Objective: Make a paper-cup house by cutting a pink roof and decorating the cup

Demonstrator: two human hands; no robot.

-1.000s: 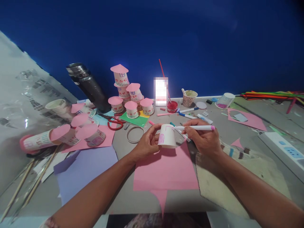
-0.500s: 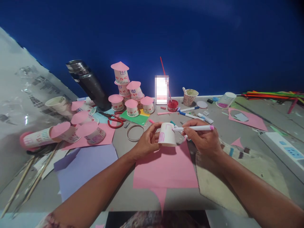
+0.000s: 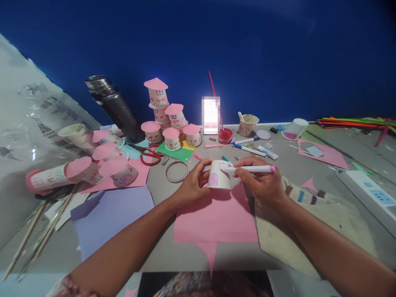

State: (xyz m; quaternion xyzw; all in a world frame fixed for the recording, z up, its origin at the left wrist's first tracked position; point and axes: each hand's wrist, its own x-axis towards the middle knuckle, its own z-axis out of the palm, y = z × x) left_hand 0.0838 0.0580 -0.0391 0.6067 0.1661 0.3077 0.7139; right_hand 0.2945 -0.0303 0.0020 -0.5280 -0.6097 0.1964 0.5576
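Grey tabletop (image 3: 161,251): left hand (image 3: 194,180) grasps white cup (image 3: 221,177); right hand (image 3: 262,181), right of cup, pinches marker (image 3: 256,168) between fingers; pink paper (image 3: 216,222) lies below cup.

Deep blue wall (image 3: 262,49) across the back, darkening toward the upper right corner, thin white strip (image 3: 269,124) along its foot, grey desk (image 3: 161,255) before it, pale slanting surface (image 3: 15,78) at left, soft light.

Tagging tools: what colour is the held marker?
The marker is white with a pinkish-purple end, clearest in the head view.
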